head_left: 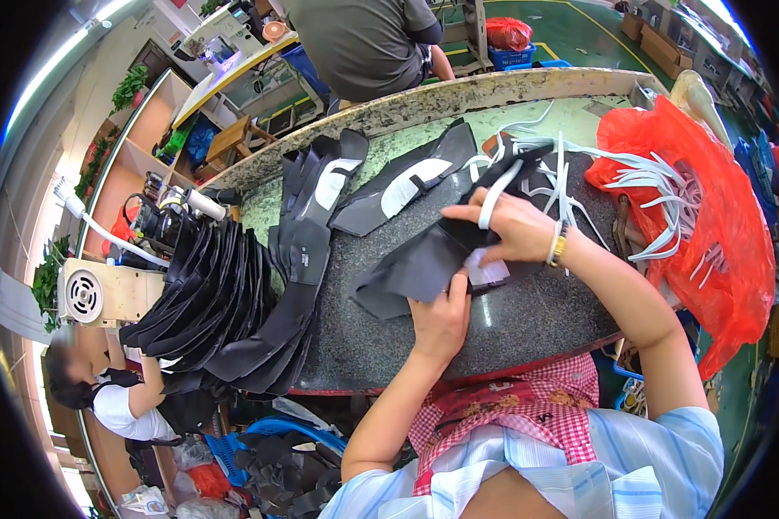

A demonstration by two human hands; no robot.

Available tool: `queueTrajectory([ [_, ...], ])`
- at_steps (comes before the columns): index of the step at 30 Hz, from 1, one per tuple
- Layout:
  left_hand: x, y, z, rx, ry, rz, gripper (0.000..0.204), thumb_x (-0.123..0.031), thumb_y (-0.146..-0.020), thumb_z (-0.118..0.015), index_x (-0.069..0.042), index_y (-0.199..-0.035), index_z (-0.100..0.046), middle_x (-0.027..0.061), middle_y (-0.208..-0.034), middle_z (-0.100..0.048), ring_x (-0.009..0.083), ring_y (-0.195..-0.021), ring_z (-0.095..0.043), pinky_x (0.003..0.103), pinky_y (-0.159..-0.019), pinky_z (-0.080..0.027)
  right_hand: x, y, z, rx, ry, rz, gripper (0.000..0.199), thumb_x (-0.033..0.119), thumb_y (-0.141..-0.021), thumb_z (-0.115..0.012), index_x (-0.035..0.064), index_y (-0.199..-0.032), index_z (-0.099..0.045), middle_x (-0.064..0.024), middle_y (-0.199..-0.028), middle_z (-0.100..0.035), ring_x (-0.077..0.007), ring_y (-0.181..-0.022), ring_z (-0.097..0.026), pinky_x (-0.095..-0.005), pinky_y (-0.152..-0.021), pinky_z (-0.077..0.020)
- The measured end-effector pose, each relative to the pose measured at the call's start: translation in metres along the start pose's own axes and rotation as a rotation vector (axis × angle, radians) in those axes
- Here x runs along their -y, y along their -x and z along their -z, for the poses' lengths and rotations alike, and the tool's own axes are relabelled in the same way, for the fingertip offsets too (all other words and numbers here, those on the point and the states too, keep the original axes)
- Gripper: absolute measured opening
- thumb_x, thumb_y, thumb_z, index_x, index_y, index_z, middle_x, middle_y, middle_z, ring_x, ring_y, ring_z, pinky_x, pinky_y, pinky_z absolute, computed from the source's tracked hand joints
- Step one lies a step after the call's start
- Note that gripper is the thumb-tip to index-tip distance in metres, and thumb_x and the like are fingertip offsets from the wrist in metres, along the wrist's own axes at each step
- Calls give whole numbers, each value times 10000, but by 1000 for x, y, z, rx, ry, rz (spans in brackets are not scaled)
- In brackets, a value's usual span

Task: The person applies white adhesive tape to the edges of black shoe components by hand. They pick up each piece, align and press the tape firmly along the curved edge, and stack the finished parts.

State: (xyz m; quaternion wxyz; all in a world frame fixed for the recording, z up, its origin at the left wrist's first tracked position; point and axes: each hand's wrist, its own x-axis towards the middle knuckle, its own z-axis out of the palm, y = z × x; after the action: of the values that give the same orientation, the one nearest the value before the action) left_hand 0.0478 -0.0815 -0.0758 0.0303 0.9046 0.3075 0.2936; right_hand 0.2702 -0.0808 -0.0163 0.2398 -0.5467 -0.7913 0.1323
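Observation:
A black sheet piece (407, 264), shaped like a shoe upper, is tilted up over the dark speckled worktop. My left hand (441, 320) is closed on its lower edge, thumb beside a whitish patch (486, 270). From the right, my right hand (518, 227) reaches over the piece with its index finger stretched out to the left. A white strip (494, 199) curves up from between its fingers. Several more white strips (563, 186) lie loose behind that hand. Beyond the piece, black parts with white oval panels (415, 186) lie flat on the worktop.
A long stack of black pieces (212, 298) fans out at the left, beside a sewing-type machine (112, 294). At the right, a red plastic bag (727, 251) holds many white strips. A raised rim (459, 97) bounds the far side. Two other people sit beyond the worktop and at the left.

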Motion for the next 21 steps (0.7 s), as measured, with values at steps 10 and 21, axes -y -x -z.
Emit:
queueTrajectory([
  [10,9,-1,6,-117,-85,-88,405,-53,-795,-708,-29,-1184,-598,172,-1193,-591,342,-1087,-586,444,-956,-467,-44,-126,-54,-299,255,-9,360,166,-740,-721,51,-1051,-578,-149,-997,-615,-347,-982,-619,-424,-822,-532],
  [21,37,-15,1,-36,-206,-98,423,-46,-860,-574,15,-1278,-575,190,-1210,-632,320,-1050,-644,386,-864,-531,-36,-126,-43,62,92,-304,715,422,-595,-888,55,-1160,-648,-179,-1051,-706,-333,-1035,-669,-423,-882,-532],
])
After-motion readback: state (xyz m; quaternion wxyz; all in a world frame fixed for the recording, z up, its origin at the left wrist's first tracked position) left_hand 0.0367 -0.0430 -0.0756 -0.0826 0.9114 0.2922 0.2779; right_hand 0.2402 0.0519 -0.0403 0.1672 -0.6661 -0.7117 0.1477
